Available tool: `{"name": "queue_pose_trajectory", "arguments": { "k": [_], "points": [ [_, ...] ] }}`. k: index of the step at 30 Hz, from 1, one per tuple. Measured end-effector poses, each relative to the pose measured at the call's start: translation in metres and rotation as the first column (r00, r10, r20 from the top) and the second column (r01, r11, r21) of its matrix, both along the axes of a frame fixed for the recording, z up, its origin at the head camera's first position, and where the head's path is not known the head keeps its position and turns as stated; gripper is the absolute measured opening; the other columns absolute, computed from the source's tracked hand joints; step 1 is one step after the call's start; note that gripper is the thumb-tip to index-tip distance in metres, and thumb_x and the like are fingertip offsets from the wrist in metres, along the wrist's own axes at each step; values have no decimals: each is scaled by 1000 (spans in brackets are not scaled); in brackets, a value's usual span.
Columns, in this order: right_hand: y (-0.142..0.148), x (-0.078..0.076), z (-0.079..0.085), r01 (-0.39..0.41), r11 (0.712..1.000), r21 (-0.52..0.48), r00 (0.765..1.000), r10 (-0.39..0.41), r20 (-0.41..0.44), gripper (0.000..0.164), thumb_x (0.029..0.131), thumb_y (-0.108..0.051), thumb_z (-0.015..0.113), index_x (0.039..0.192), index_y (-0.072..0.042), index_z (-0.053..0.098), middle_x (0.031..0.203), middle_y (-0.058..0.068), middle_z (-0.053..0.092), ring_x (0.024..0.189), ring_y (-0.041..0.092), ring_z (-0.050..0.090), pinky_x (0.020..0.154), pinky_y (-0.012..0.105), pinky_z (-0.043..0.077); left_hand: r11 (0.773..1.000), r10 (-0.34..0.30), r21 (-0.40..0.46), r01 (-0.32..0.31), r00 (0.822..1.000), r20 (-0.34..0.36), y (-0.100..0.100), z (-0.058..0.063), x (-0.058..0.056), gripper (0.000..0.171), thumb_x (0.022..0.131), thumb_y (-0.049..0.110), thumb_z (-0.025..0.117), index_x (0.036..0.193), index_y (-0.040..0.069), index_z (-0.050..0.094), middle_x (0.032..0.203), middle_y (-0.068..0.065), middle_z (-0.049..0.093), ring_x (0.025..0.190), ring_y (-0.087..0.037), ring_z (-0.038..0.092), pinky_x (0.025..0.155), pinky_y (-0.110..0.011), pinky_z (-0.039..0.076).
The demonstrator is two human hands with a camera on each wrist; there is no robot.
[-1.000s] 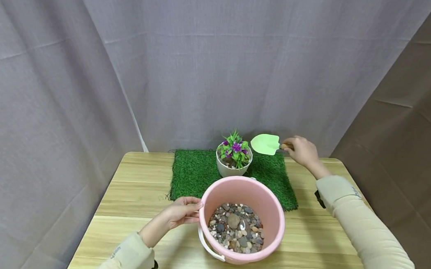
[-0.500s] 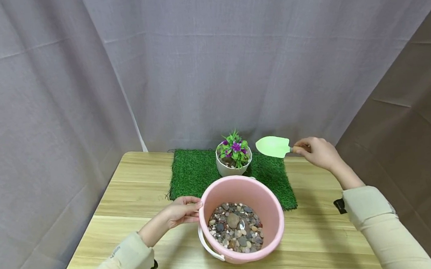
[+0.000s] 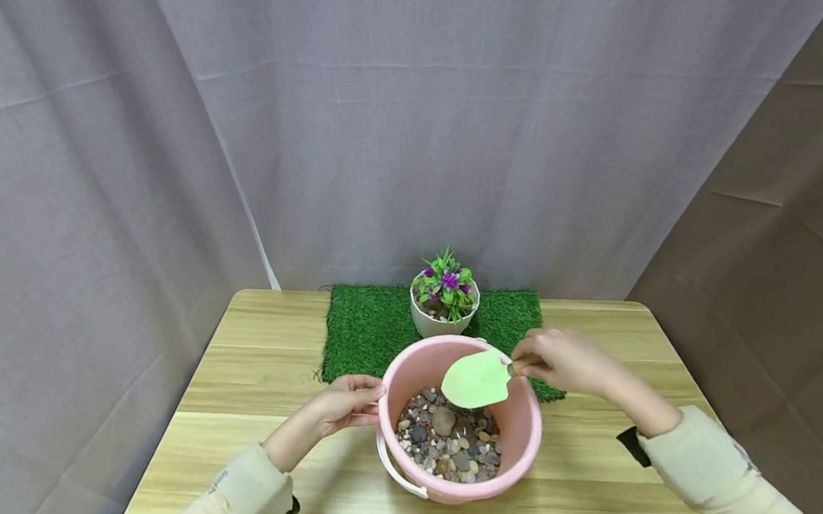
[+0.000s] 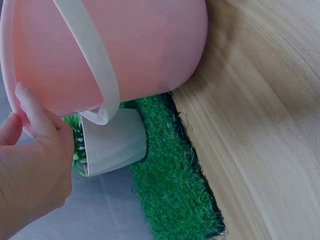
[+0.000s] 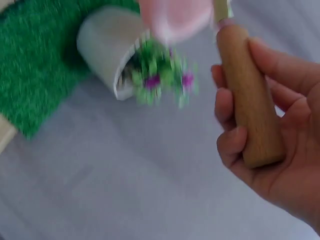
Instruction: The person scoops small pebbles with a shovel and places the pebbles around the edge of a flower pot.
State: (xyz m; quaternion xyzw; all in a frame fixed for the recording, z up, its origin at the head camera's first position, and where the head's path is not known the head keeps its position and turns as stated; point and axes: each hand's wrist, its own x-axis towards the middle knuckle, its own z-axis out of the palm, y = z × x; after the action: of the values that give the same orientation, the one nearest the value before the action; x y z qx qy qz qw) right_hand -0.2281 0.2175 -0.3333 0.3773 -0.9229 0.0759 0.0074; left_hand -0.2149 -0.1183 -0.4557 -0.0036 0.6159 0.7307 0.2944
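Observation:
A pink bucket (image 3: 529,446) with pebbles (image 3: 451,443) across its bottom stands on the wooden table. My left hand (image 3: 346,406) pinches the bucket's left rim between thumb and fingers, as the left wrist view also shows. My right hand (image 3: 566,361) grips the wooden handle (image 5: 250,95) of a pale green trowel (image 3: 476,380). The trowel's blade is over the bucket's opening, above the pebbles, and hides some of them. No stones show on the blade. A white handle (image 3: 399,470) hangs down the bucket's left side.
Behind the bucket, a white pot (image 3: 444,326) with a purple-flowered plant (image 3: 448,282) stands on a green turf mat (image 3: 366,330). The wooden table (image 3: 262,353) ends at the back near a grey curtain (image 3: 404,132). A brown cloth (image 3: 774,282) hangs at the right.
My right hand first drew the trowel to the right, then brought it left and down over the bucket. My left hand and the bucket have stayed in place.

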Motion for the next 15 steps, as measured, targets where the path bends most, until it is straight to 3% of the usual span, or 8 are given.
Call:
{"name": "queue_pose_trajectory", "arguments": {
  "k": [8,15],
  "points": [
    [-31,7,-37,14,990,143,976,18,-217,17,73,-8,73,63,-16,62,63,-4,60,54,11,53,44,22,48,1000,9,-7,-9,1000,4,1,-1,-4,39,94,7,54,126,-12,42,78,0,63,69,-6,64,73,-22,63],
    [-42,-1,-50,-22,968,251,943,103,-317,28,68,-9,74,57,-17,49,58,-3,58,50,16,52,39,26,43,1000,-5,3,5,1000,0,2,2,-4,37,94,7,55,124,-11,44,77,0,62,68,-6,64,72,-21,63]
  ]
}}
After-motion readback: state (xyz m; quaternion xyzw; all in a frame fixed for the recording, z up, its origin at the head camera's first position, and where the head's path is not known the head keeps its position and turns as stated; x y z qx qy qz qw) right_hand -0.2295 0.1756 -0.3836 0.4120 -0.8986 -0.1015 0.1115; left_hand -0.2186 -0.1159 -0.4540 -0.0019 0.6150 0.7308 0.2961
